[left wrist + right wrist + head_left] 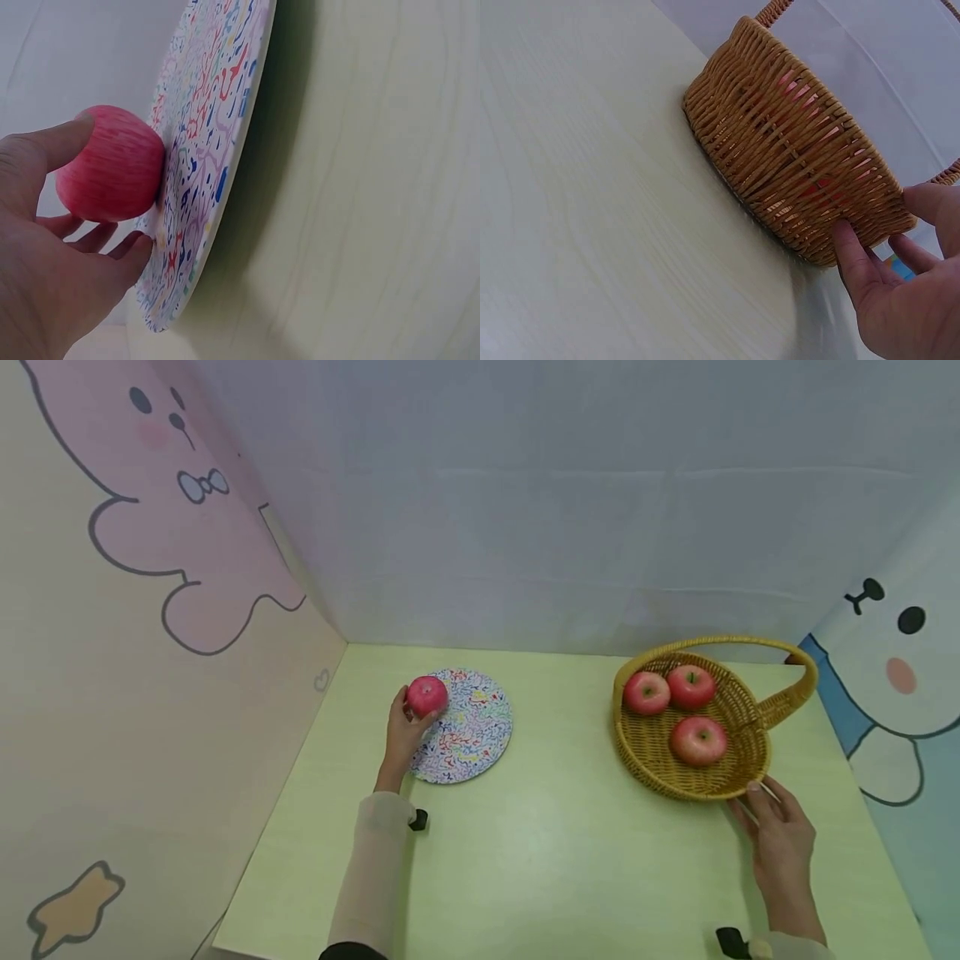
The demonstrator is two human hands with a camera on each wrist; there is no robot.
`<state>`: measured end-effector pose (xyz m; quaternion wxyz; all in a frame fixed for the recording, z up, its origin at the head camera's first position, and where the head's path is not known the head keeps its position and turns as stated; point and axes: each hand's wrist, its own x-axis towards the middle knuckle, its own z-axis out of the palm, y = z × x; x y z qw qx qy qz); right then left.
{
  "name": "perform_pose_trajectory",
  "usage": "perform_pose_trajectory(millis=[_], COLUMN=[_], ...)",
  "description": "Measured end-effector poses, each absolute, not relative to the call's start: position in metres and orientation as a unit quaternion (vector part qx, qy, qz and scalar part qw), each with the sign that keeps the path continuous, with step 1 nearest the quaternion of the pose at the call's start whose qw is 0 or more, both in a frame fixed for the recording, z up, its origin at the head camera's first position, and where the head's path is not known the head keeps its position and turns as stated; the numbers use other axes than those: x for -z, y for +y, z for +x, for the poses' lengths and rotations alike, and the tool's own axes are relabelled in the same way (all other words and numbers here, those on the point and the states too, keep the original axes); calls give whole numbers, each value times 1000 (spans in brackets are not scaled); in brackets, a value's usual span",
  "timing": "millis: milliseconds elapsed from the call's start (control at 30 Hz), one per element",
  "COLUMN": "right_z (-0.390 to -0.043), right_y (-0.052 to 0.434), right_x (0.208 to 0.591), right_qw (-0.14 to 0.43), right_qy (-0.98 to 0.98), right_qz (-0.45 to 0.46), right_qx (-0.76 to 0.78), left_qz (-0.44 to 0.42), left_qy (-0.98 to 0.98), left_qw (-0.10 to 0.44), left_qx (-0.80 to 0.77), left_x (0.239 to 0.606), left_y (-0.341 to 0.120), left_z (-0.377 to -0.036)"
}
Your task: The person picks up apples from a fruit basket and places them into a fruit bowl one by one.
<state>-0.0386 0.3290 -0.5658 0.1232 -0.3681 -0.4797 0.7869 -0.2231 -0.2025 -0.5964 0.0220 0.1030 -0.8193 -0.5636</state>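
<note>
My left hand [406, 731] grips a red apple [427, 696] at the left edge of a round plate [468, 731] with a colourful squiggle pattern. In the left wrist view the apple [111, 166] touches the plate [206, 165], with my thumb and fingers curled round it. A wicker basket [738, 760] with a handle holds three red apples [698, 740]. My right hand [776, 831] holds the basket's near rim. In the right wrist view its fingers [855, 255] rest against the basket wall [795, 150] and the thumb lies on top of the rim.
The pale green table [555, 843] is enclosed by a white back wall [570, 502] and cartoon-printed side panels at left [142, 610] and right [900, 677]. Bare tabletop lies between plate and basket and along the near edge.
</note>
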Motion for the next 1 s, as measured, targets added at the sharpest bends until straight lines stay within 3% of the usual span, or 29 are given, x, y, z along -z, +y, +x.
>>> perform_pose_trajectory(millis=[300,600,1000], right_z=[-39,-39,-38], right_y=[331,328,329], right_x=[564,566,565], right_qw=[117,127,117], right_qy=[-463,-469,-474], right_qz=[-366,-366,-364], right_qx=[-799,-794,-793], left_qz=[91,82,57], left_qy=[-820,-838,-834], left_qw=[58,130,148], left_qx=[562,523,529], left_x=[588,572,552], left_y=[-208,-208,-188], left_z=[-215,-202,-184])
